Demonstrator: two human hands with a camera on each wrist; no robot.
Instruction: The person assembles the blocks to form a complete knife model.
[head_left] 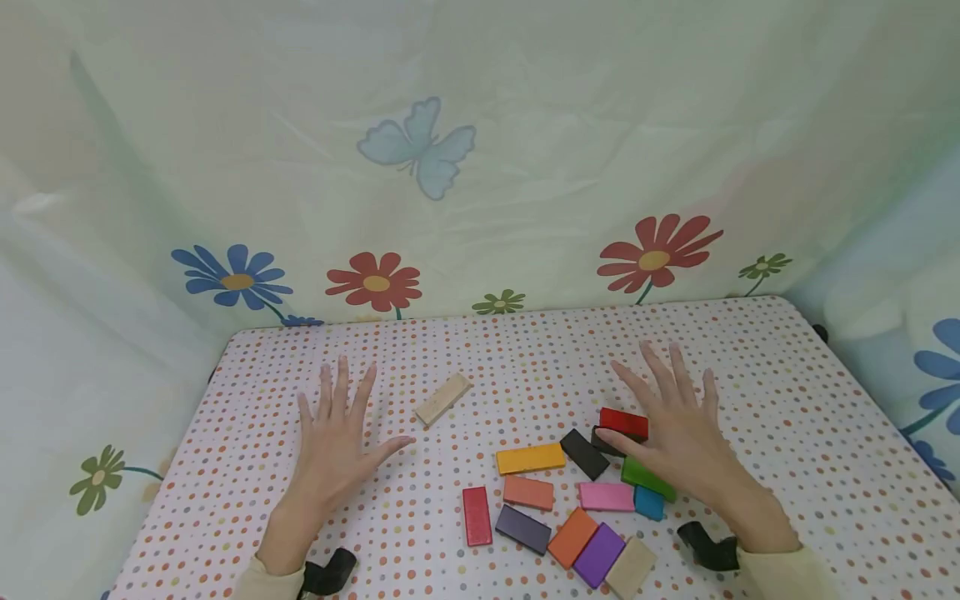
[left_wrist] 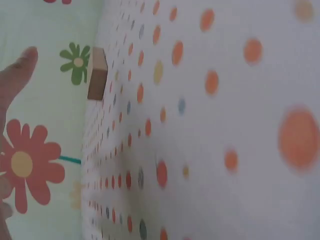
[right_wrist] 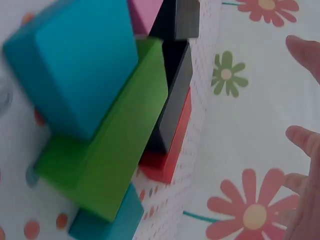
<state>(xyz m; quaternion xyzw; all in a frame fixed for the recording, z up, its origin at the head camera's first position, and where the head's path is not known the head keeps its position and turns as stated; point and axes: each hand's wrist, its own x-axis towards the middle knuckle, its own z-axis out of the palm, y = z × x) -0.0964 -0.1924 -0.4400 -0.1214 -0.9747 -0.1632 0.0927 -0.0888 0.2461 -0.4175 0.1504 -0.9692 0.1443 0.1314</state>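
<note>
My left hand (head_left: 333, 454) is over the left part of the table, fingers spread, holding nothing. To its right lies a plain wooden block (head_left: 442, 400), seen also in the left wrist view as a small wooden block (left_wrist: 98, 75). My right hand (head_left: 686, 442), likewise spread and holding nothing, is at the right edge of a group of coloured blocks. Nearest to it are a red block (head_left: 622, 422), a green block (head_left: 647, 478) and a black block partly hidden by the thumb. The right wrist view shows a blue block (right_wrist: 75, 65) and the green block (right_wrist: 120, 135) up close.
Left of the right hand lie several more blocks, among them yellow (head_left: 530, 458), pink (head_left: 606, 497), salmon (head_left: 528, 492), dark grey (head_left: 522, 530), orange (head_left: 573, 538), purple (head_left: 599, 555) and beige (head_left: 631, 568). A flowered curtain (head_left: 525, 208) hangs behind the dotted tabletop (head_left: 420, 533).
</note>
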